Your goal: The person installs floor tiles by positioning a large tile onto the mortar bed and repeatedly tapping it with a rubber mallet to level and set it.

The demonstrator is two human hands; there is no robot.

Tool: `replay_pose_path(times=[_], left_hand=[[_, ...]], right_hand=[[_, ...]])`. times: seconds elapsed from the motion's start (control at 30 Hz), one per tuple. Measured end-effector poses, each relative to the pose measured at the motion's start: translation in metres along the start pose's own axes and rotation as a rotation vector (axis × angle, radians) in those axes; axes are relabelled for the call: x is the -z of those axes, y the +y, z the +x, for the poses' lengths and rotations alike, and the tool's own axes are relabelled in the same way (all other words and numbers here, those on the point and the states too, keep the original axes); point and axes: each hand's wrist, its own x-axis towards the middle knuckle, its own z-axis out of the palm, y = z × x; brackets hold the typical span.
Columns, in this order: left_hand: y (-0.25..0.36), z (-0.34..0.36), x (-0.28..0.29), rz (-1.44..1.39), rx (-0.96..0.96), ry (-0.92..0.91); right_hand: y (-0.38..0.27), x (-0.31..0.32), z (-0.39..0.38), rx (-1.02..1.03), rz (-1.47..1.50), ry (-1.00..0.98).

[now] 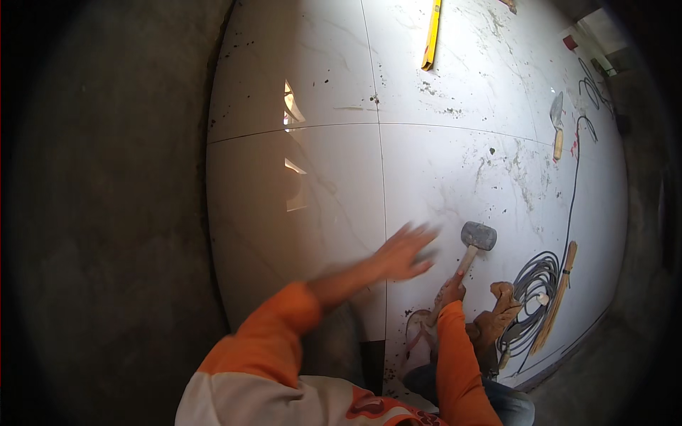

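Right hand (452,290): fingers wrapped round mallet (469,254), its head beyond them. Left hand (406,253): fingers spread, empty, tile (433,177) beneath.

Our left hand (403,254) is blurred, our right hand (453,288) hides part of the mallet handle (467,260), and beyond both we see what may be a spirit level (432,35), cut off above.

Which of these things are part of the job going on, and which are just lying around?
Seemingly part of the job:
mallet, gripped in the right hand
white floor tiles, below the open left hand

Lying about, unheld:
yellow spirit level and trowel, possibly job tools too
coiled cable
stick bundle
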Motion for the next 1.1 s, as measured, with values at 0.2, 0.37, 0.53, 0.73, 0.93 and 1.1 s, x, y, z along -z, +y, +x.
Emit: replay_pose_path(times=[0.2,0.37,0.53,0.73,0.93,1.1], left_hand=[[-0.004,-0.3,0.031,0.066,1.043,0.583],[0.064,-0.492,-0.077,0.094,1.331,0.297],[0.147,-0.544,-0.13,0.053,1.388,0.117],[0.123,-0.574,-0.078,1.044,0.697,-0.633],[0.124,-0.635,-0.016,1.413,0.76,-1.159],[0.154,-0.606,-0.025,1.416,0.586,-1.399]], right_hand=[[0.011,-0.027,0.005,0.114,-0.126,0.093],[0.013,-0.02,0.007,0.032,-0.029,0.025],[0.01,-0.033,0.004,0.017,-0.191,0.123],[0.012,-0.048,0.014,0.201,-0.37,0.132],[0.006,-0.08,-0.028,0.01,-0.171,-0.034],[-0.025,-0.074,-0.023,0.09,0.083,-0.029]])
